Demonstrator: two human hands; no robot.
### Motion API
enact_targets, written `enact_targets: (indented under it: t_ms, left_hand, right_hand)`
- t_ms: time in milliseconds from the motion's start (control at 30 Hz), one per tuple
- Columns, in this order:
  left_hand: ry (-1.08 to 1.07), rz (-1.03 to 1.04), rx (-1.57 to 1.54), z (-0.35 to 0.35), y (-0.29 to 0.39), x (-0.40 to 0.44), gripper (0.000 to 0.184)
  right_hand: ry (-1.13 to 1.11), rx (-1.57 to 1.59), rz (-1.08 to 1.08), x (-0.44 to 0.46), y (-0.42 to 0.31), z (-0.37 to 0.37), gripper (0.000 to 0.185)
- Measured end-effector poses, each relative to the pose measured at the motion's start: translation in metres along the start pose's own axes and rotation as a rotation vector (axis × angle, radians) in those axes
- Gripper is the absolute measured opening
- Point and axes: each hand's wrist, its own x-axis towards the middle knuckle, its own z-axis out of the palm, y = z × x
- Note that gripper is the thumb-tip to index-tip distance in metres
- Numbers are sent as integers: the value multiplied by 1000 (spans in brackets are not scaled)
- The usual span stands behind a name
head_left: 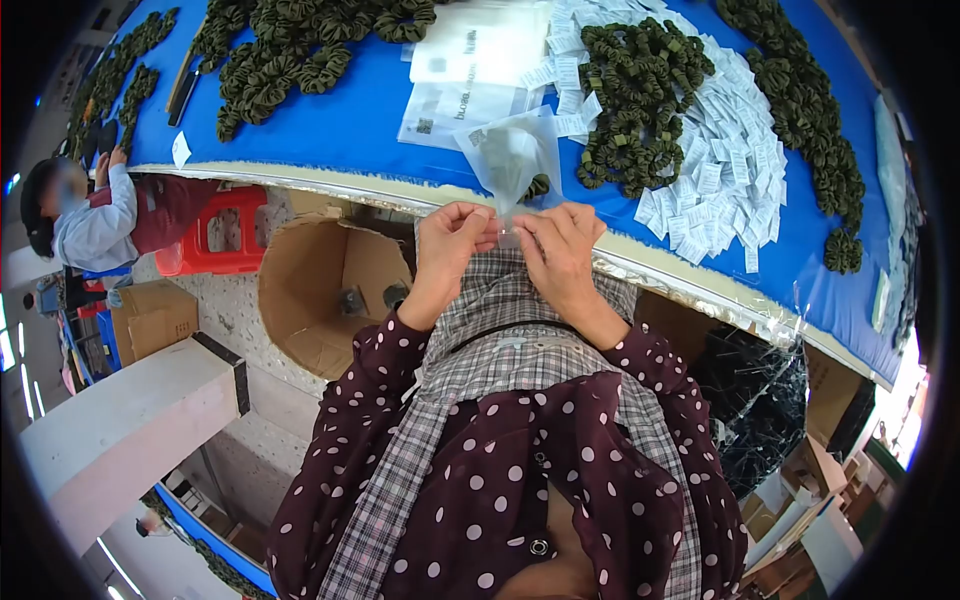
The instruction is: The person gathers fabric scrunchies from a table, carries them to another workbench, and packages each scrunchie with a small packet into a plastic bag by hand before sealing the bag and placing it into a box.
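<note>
A clear frosted plastic bag (510, 160) lies at the near edge of the blue table, its lower end between my two hands. My left hand (452, 245) pinches one side of that end with thumb and forefinger. On the other side, my right hand (562, 245) has its fingers closed on the bag too. A dark green scrunchie (538, 187) shows at the bag's right side; whether it is inside or behind I cannot tell. Just beyond are flat printed bags (470, 70) in a stack, and to their right a pile of green scrunchies (640, 100).
White printed labels (725, 165) spread in a heap at the right. More scrunchies (290, 60) lie at the back left. Below the table edge stand an open cardboard box (300, 290) and a red stool (215, 235). Another person (95, 220) sits at the far left.
</note>
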Motion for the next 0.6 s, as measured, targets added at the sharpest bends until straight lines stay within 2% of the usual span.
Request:
enact_targets:
  t_ms: [167, 333, 400, 433, 500, 533, 600]
  left_hand:
    - [-23, 8, 26, 0, -2, 0, 13]
    - [1, 80, 10, 4, -10, 6, 11]
    - [17, 80, -17, 4, -7, 7, 11]
    - [38, 74, -39, 3, -5, 7, 12]
    - [70, 63, -86, 1, -3, 7, 12]
    - [58, 58, -87, -1, -2, 8, 12]
    - [-19, 27, -23, -9, -1, 8, 13]
  right_hand:
    - [-6, -109, -118, 4, -9, 6, 20]
    - [44, -9, -150, -4, -6, 19, 22]
    - [56, 261, 3, -3, 1, 9, 21]
    - [93, 287, 86, 3, -1, -10, 23]
    - [173, 592, 560, -5, 15, -55, 16]
    - [256, 697, 704, -11, 31, -93, 13]
    - [437, 610, 778, -52, 84, -204, 14]
